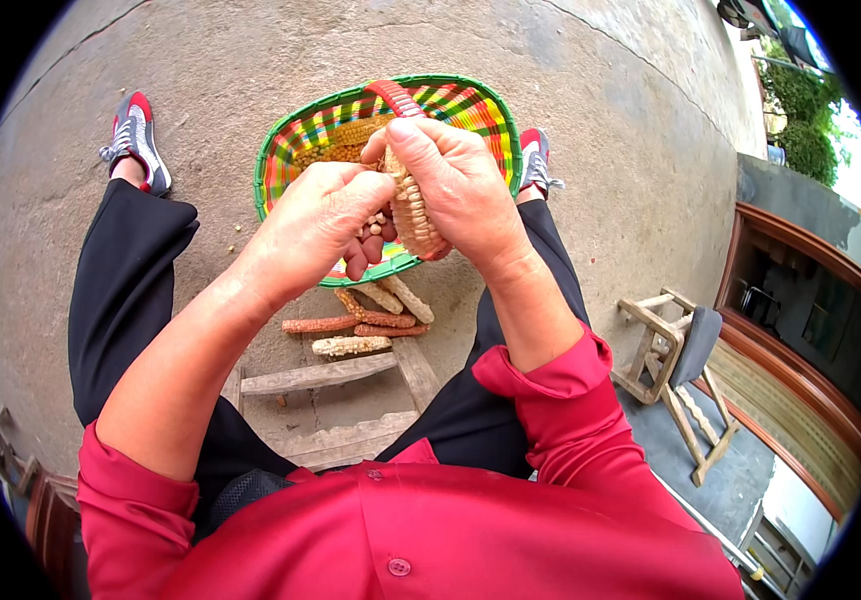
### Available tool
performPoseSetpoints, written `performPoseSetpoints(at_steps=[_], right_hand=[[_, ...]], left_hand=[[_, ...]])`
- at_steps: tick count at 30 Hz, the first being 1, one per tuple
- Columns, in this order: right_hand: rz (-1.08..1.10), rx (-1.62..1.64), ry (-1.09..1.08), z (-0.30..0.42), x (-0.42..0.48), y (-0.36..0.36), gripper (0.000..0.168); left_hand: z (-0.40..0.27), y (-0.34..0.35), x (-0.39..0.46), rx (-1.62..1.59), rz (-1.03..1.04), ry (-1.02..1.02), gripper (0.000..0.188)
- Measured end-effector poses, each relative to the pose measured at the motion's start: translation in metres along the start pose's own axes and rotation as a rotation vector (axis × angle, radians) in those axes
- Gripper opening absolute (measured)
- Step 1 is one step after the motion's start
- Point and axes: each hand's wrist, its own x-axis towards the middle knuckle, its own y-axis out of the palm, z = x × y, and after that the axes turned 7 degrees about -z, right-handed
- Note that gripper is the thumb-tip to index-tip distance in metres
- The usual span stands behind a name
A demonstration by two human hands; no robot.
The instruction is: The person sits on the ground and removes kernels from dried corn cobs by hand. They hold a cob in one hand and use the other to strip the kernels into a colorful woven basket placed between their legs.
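Observation:
My right hand (460,180) grips a partly shelled corn cob (414,214), held upright over a woven plastic basket (509,135) with a green rim and a red handle (397,97). My left hand (333,217) has its thumb against the cob's left side, and loose pale kernels (375,223) lie in its curled fingers. Inside the basket, behind my hands, are a yellow corn cob (363,131) and loose kernels (312,155); my hands hide part of the inside.
Several bare cobs (321,324) lie on the concrete floor below the basket, beside a wooden stool frame (318,375) between my legs. A few kernels (238,228) are scattered left of it. A small wooden chair (663,352) stands at right, near a doorway (798,300).

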Motion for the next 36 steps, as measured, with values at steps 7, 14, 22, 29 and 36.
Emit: performPoseSetpoints(at_steps=[7, 14, 22, 29, 36], right_hand=[[-0.003, 0.013, 0.018, -0.003, 0.002, -0.002, 0.032], [-0.123, 0.284, 0.212, -0.005, 0.003, 0.001, 0.034], [-0.089, 0.249, 0.246, -0.010, 0.003, 0.002, 0.044], [-0.094, 0.318, 0.218, -0.007, 0.001, 0.004, 0.040], [-0.142, 0.335, 0.193, -0.008, 0.002, 0.007, 0.039]], left_hand=[[-0.005, 0.001, -0.001, -0.005, 0.001, -0.010, 0.033], [0.005, -0.001, 0.003, -0.004, -0.058, 0.056, 0.024], [0.006, -0.001, 0.004, -0.049, -0.105, 0.075, 0.019], [0.005, 0.007, 0.001, -0.068, -0.222, 0.136, 0.022], [0.010, 0.001, 0.004, -0.015, -0.237, 0.244, 0.019]])
